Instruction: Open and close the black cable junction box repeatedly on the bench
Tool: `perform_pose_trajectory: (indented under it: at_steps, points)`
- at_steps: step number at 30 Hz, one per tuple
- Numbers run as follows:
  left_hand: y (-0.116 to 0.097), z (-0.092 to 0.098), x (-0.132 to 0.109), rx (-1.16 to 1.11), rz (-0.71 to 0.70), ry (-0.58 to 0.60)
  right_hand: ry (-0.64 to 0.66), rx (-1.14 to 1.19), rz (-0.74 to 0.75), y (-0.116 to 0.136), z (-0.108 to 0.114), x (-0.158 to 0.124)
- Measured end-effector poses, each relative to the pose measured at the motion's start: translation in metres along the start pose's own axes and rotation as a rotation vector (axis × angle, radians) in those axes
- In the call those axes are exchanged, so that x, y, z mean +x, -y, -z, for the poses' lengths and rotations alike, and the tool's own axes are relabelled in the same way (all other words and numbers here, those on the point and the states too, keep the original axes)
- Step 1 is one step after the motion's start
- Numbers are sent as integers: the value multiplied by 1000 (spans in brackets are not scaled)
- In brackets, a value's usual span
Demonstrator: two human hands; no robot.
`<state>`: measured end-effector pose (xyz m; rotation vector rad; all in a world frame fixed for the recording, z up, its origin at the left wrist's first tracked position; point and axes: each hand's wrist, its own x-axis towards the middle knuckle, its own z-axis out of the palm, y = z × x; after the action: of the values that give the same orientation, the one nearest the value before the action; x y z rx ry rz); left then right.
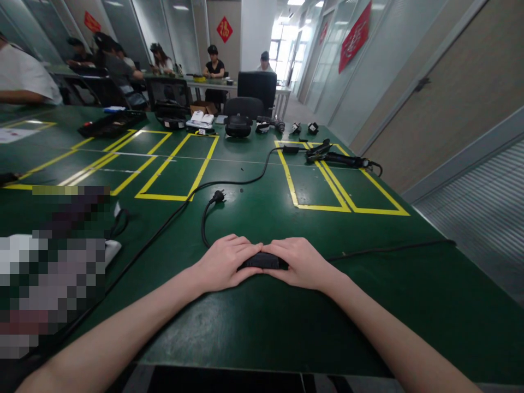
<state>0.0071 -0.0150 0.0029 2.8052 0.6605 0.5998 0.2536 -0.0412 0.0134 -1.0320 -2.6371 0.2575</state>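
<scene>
On the green table, a black power adapter (262, 261) lies between my two hands. My left hand (227, 262) grips its left end, and my right hand (301, 262) wraps round the right end; the fingertips of both nearly meet over it. A short black cord with a plug (219, 196) curves out beyond my left hand, the plug lying on the tabletop. To the right, a black cable (388, 249) runs from behind my right hand toward the table's right edge. Part of the adapter is hidden under my fingers.
Another black cord (164, 224) crosses the green table (245, 327) to a black folded device (335, 158) at the far right. Yellow tape outlines (164, 197) mark the surface. Black cases (238, 126) and small items line the far edge. Several people sit at tables beyond.
</scene>
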Motion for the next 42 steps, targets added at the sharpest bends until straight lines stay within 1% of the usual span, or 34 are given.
perform_pose_trajectory:
  at_steps: [3, 6, 8, 11, 14, 17, 23, 27, 29, 30, 32, 34, 38, 40, 42]
  points:
    - [-1, 1, 1, -7, 0, -18, 9, 17, -13, 3, 1, 1]
    - [-1, 4, 2, -9, 18, -35, 51, 4, -72, 6, 3, 0]
    - [-1, 5, 2, -1, 29, -22, 73, -8, -106, 7, 4, -1]
    - [-1, 7, 3, 1, 35, 12, 92, -15, -109, 8, 5, -2]
    - [-2, 9, 3, -38, 43, 19, 83, -16, -89, 8, 4, -2]
    - [-3, 11, 4, -93, 87, 16, 48, -44, -43, 7, 3, -2]
    - [-3, 11, 7, -168, 231, 65, -11, -255, 132, 1, 3, -4]
    - [-5, 10, 8, -271, 358, 81, -83, -276, 152, -5, 2, -8]
    - [-6, 9, 7, -363, 393, 64, -80, -279, 155, -7, 2, -8]
    - [-6, 8, 6, -386, 400, 38, -67, -278, 158, -7, 2, -8]
    - [-4, 6, 5, -357, 394, -33, -37, -259, 157, -6, 4, -6]
    - [-3, 4, 3, -264, 367, -86, -16, -195, 133, -2, 5, -5]
    - [1, 1, 2, -107, 264, -91, 19, 6, 3, 5, 5, -3]
    - [2, 1, 2, -63, 209, -90, 34, 52, -59, 7, 3, -3]
    - [2, 1, 2, -48, 184, -95, 46, 66, -90, 8, 1, -2]
